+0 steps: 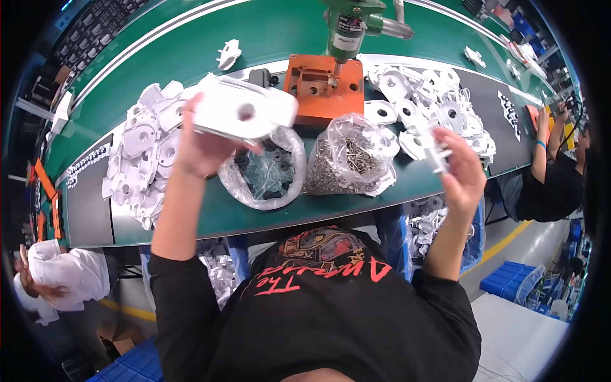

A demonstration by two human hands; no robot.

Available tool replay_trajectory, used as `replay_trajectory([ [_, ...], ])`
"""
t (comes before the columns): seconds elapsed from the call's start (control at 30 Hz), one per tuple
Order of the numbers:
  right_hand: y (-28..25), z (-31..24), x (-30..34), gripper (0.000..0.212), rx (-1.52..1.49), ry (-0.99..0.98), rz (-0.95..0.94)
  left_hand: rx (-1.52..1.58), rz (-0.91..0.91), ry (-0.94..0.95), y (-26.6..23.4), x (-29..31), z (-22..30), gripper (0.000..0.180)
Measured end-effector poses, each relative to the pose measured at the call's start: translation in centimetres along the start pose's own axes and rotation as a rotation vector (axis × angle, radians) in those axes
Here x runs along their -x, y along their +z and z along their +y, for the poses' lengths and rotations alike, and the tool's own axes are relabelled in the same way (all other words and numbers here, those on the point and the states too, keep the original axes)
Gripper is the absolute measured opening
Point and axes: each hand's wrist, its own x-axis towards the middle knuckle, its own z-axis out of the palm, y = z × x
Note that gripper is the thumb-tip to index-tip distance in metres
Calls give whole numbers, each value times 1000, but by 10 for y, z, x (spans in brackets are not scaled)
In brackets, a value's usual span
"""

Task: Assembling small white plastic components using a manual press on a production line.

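Note:
My left hand (202, 149) is closed round a white plastic housing (245, 113) with a round hole, raised over the bench left of the press. Between the thumb and fingers of my right hand (463, 167) is a thinner white plastic bracket (428, 141), with small prongs sticking out. Below the housing stands a clear bag of small dark parts (264, 172). Beside it is a clear bag of metal pins (352, 156). Behind the bags, an orange fixture block (324, 95) sits under the green press (347, 38).
Heaps of white plastic parts lie on the left (143, 149) and right (455, 95) of the bench. A green conveyor belt (267, 28) runs behind. Lined bins of white parts stand below the bench edge. One person (554, 172) works at right, another (67, 274) is at left.

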Motion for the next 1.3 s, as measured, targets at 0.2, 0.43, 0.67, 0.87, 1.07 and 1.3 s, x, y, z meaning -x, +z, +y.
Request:
replay_trajectory([
  [0.2,90,-31,-60,44,77,-533,-403,11,-83,-308,63,15,-58,66],
  [0.43,100,-36,-45,45,201,-419,-424,84,-48,-183,68,24,-80,67],
  [0.67,100,-31,-39,43,300,-437,-443,300,-30,-199,64,26,-92,60],
  [0.87,95,-27,-43,40,132,-310,-563,400,-133,-253,54,30,-99,58],
  [1.07,102,-26,-36,35,154,-328,-527,450,-123,-210,56,33,-103,55],
  [1.3,96,-28,-37,33,196,-396,-586,260,-120,-265,47,37,-97,52],
])
